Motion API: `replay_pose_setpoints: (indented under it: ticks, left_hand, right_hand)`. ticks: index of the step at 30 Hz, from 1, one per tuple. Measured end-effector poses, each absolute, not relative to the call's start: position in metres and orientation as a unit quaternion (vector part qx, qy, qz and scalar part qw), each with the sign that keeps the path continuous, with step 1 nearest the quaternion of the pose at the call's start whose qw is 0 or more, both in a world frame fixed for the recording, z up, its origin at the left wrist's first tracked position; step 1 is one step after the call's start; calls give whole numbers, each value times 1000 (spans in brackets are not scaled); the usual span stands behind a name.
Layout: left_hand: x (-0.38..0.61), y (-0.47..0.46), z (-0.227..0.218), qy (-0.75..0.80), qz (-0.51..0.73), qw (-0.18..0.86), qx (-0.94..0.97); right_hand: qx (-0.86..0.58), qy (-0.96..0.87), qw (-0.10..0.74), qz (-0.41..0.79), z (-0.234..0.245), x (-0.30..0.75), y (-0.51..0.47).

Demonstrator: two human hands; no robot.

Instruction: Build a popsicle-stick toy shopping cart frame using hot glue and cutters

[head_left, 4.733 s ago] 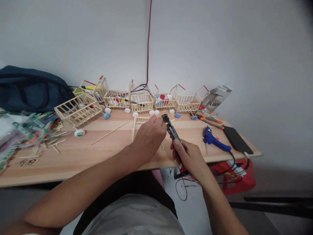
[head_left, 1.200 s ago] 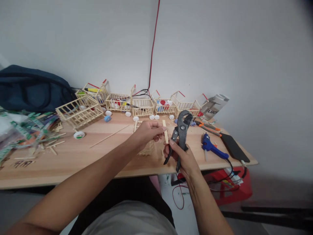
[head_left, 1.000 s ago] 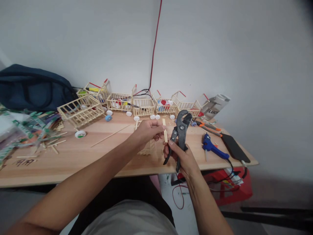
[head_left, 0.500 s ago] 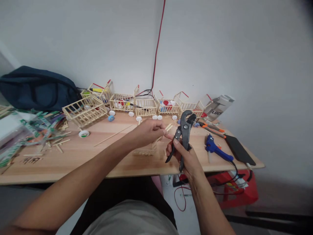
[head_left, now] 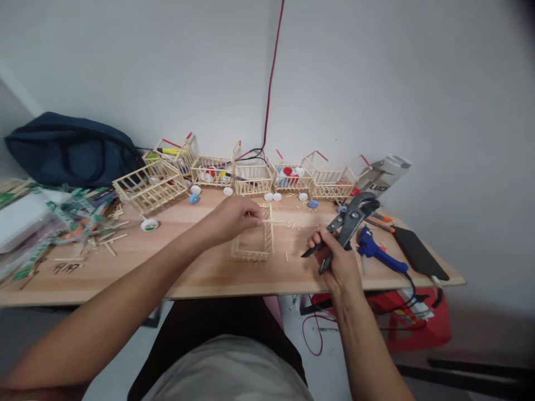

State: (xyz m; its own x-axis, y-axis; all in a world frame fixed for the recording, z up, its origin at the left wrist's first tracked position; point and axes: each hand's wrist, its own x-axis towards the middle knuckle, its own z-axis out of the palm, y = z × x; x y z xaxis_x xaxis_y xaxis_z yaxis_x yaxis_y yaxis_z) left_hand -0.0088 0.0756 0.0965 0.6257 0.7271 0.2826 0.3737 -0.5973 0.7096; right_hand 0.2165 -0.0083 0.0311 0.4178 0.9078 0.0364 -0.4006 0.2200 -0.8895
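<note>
My left hand (head_left: 240,218) is closed in a pinch on a short wooden stick (head_left: 273,221), held over a small stick-built frame (head_left: 271,236). That frame lies on the table below the fingers, partly covered by the hand. In my right hand (head_left: 334,253) is a black pipe cutter (head_left: 353,220), its curved head pointing up and right. The hand wraps round its handles, which are spread apart. Several cut stick pieces (head_left: 291,224) lie on the wood between the two hands.
Miniature stick carts (head_left: 253,179) with bottle-cap wheels line the wall. To the right lie a blue glue gun (head_left: 382,253) and a black flat slab (head_left: 420,253). Plastic wrappers and loose sticks (head_left: 111,245) cover the table's left side, before a dark blue bag (head_left: 75,150).
My hands have parted: the left moved left over the frame with a stick, and the right moved right with the pipe cutter, whose head now leans further right.
</note>
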Motion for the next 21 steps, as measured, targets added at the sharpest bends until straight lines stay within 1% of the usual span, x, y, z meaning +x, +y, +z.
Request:
replay_pose_setpoints:
  ticks: [2,5,8,15,21]
  left_hand:
    - [-13,90,99,341,260,334,839]
    - [-11,105,101,324,192,368,850]
    - [-5,111,103,300,148,369,867]
    - [2,108,110,301,148,346,876]
    - [6,105,111,289,124,309,898]
  right_hand:
    - [-435,-281,725,454,23,219,-4]
    - [-441,-267,722,461,12,218,1]
    - [-449,-268,707,477,7,217,2]
    - [-456,-289,693,478,8,217,2]
    - [-460,-283,689,484,8,216,1]
